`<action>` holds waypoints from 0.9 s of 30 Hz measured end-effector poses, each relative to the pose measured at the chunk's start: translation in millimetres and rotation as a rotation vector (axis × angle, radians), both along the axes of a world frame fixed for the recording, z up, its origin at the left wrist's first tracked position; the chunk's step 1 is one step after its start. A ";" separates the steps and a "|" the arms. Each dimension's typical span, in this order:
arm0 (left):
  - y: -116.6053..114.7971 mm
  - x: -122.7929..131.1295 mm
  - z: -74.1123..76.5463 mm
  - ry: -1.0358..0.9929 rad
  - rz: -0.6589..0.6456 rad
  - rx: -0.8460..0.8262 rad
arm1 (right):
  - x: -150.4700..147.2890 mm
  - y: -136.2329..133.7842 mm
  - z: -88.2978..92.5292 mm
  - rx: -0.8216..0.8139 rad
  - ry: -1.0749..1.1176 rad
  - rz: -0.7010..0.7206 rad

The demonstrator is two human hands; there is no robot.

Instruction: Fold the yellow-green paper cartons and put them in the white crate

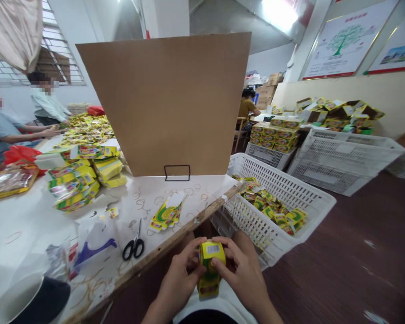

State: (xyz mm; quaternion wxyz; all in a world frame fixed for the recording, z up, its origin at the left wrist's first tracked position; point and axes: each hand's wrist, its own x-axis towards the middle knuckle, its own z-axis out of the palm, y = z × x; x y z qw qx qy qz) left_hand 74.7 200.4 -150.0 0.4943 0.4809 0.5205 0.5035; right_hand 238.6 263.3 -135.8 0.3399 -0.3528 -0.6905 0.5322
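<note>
Over my lap, both hands grip a small yellow and green carton (pixel 208 288) with a white barcode label on its upper end. My left hand (pixel 185 270) wraps its left side, thumb on the front. From the right, my right hand (pixel 238 265) closes on it, with the thumb pressed near the label. Whether the carton's top is fully closed, I cannot tell. On the table just beyond lie several flat yellow cartons (pixel 168 213) in a loose fan. Black-handled scissors (pixel 134 245) rest to their left, among scattered rubber bands.
A large cardboard sheet (pixel 175 108) stands upright on the white table (pixel 128 198). Bundled flat cartons (pixel 76 184) are stacked at left, near a dark cup (pixel 50 297). A white plastic basket (pixel 310 193) of filled cartons stands at right. Other people sit or stand farther back.
</note>
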 end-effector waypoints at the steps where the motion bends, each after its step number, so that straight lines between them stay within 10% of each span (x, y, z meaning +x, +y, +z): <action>1: -0.5 1.8 0.3 -0.005 -0.012 -0.001 | -2.3 -1.2 -2.6 -0.044 0.000 -0.002; 15: 6.1 -0.4 7.8 -0.262 -0.072 -0.022 | 4.0 10.2 0.0 0.297 -0.117 -0.118; 24: 15.9 17.4 10.4 -0.077 -0.092 0.005 | 3.9 14.1 -19.5 -0.129 0.225 -0.225; 27: 31.4 7.8 12.5 0.126 -0.125 0.112 | 17.3 25.1 -22.3 -0.155 0.335 -0.492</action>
